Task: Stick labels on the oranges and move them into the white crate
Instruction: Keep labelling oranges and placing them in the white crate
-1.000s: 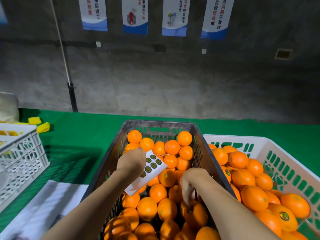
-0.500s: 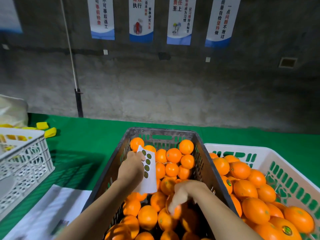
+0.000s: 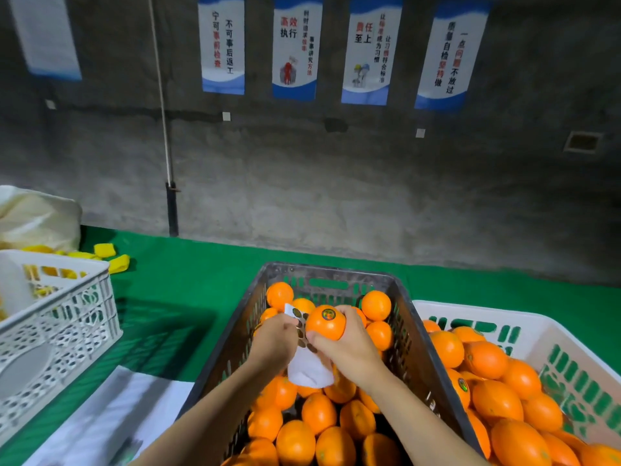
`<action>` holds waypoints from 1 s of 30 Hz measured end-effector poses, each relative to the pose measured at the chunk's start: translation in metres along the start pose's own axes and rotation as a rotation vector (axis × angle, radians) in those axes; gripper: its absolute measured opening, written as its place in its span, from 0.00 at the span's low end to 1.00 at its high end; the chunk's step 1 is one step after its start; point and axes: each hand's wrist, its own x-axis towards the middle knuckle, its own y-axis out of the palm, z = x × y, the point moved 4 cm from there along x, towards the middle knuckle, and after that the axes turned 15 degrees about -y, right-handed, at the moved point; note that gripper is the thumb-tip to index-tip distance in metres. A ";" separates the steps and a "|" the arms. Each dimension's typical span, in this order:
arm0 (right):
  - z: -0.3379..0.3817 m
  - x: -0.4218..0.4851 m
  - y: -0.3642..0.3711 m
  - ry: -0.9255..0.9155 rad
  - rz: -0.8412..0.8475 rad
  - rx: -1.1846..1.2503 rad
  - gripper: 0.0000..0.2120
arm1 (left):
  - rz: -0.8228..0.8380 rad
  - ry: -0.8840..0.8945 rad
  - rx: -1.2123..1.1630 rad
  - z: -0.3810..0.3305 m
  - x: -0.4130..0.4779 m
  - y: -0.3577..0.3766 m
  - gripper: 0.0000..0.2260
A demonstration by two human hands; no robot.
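My right hand [image 3: 349, 348] grips an orange [image 3: 325, 322] above the dark crate [image 3: 416, 358]; a round dark label sits on the orange's top. Right beside it, my left hand [image 3: 274, 343] holds a white label sheet [image 3: 307, 364] with a row of round dark stickers, its upper part tucked behind the held orange. The dark crate is full of unlabelled oranges [image 3: 319, 412]. To its right stands the white crate [image 3: 537, 334], holding several oranges [image 3: 497, 401], some with labels showing.
A second white perforated crate [image 3: 67, 317] stands at the left on the green table [image 3: 188, 290]. White paper [image 3: 111, 415] lies near the front left. Yellow pieces [image 3: 107, 252] and a pale bag [image 3: 33, 216] sit at the far left. A grey wall rises behind.
My right hand has lifted an orange out of the dark crate and brought it up against the label sheet. My left hand turned the sheet upright and came closer to the right.
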 end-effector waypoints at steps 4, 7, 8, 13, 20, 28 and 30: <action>0.008 0.002 0.001 -0.032 -0.061 0.103 0.27 | 0.101 -0.045 -0.240 -0.002 0.002 0.003 0.16; 0.013 0.004 0.000 -0.069 -0.090 0.177 0.32 | 0.151 -0.042 -0.321 -0.006 0.003 0.004 0.13; 0.015 0.005 -0.001 -0.083 -0.092 0.200 0.34 | 0.162 -0.026 -0.317 -0.008 0.002 0.006 0.15; 0.023 0.002 -0.004 -0.074 -0.093 0.307 0.29 | 0.209 -0.085 -0.401 -0.007 -0.001 0.011 0.15; 0.031 0.001 -0.004 -0.121 -0.144 0.350 0.17 | 0.241 -0.016 -0.343 -0.014 -0.004 0.013 0.13; 0.025 -0.001 -0.004 -0.112 -0.249 0.271 0.12 | 0.226 0.083 -0.275 -0.013 -0.007 0.015 0.15; 0.027 -0.002 -0.007 -0.096 -0.284 0.280 0.09 | 0.242 0.092 -0.293 -0.016 -0.009 0.015 0.17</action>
